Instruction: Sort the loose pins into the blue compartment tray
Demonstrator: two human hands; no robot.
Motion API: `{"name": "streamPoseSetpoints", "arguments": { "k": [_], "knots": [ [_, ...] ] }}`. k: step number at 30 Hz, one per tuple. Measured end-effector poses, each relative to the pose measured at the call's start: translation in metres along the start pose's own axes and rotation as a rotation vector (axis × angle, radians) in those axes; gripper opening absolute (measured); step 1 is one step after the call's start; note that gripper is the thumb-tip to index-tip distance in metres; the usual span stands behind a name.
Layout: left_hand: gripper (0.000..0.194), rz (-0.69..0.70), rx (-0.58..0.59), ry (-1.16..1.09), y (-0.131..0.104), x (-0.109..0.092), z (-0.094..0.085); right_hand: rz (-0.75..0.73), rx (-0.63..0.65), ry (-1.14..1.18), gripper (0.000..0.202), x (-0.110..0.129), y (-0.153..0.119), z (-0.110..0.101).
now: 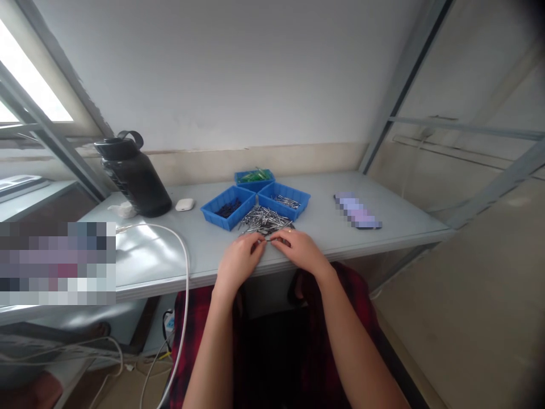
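My left hand [242,254] and my right hand [301,250] meet near the table's front edge, fingertips pinched toward each other. A thin dark rod-like piece [268,240] spans the small gap between them, an end in each hand; its exact kind is too small to make out. Just beyond my fingers lies a loose pile of thin silvery metal pieces [264,217]. Behind it, the left blue bin [206,215] holds small dark pieces [229,208]. More silvery pieces [286,201] lie in the right blue bin [305,199].
A third blue bin [251,186] with green pieces [258,175] stands at the back. On the left are a large black bottle [136,179], a white case [185,204] and a white cable [187,258] draped over the edge. A phone [357,211] lies at right.
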State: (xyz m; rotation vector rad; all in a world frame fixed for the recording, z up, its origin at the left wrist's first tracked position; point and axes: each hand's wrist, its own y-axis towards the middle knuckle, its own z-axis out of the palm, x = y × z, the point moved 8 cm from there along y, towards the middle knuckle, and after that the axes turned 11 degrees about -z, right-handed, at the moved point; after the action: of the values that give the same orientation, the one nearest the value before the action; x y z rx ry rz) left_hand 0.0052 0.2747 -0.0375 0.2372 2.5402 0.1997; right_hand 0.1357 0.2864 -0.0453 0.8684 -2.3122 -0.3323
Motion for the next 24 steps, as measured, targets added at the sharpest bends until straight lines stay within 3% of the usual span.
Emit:
{"name": "streamPoseSetpoints", "arguments": {
  "k": [13, 24],
  "knots": [
    [0.023, 0.021, -0.010, -0.005, 0.0000, -0.0010, 0.0004, 0.032, -0.004, -0.006, 0.020, 0.0011, -0.0005, -0.0014],
    [0.023, -0.041, 0.010, -0.037, -0.0004, 0.0008, -0.0011, 0.000, -0.007, -0.018, 0.022, 0.0011, 0.0001, 0.0002]
  ]
}}
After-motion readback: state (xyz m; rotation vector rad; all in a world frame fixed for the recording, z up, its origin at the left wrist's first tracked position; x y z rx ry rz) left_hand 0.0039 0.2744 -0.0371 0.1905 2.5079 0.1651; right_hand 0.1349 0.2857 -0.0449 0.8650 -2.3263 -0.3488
